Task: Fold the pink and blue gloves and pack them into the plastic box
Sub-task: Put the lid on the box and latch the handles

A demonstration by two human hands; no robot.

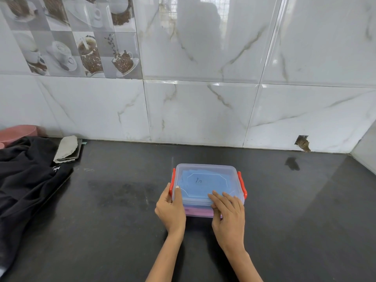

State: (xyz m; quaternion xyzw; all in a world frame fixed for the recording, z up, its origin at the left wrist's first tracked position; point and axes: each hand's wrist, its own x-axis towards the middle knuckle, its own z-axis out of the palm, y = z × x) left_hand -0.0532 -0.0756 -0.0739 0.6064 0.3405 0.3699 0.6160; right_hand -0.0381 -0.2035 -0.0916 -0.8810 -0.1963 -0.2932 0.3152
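Both gloves packed: blue glove (201, 183) over pink glove (200, 212) inside plastic box (207, 190), mid-counter (122, 220). Lid (205, 169) on. Left hand (171, 210) grips left clip (172, 183); right hand (228, 212) flat on lid, holding nothing. Left: latching.

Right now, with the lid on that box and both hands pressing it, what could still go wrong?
The gloves show blue over pink through the clear plastic box and seem to fill it, so the lid may not seat flat and fabric could catch at the rim. The right hand presses only the near edge, so the far side might lift. The left hand has its thumb beside the red clip, which could pinch it when snapped.
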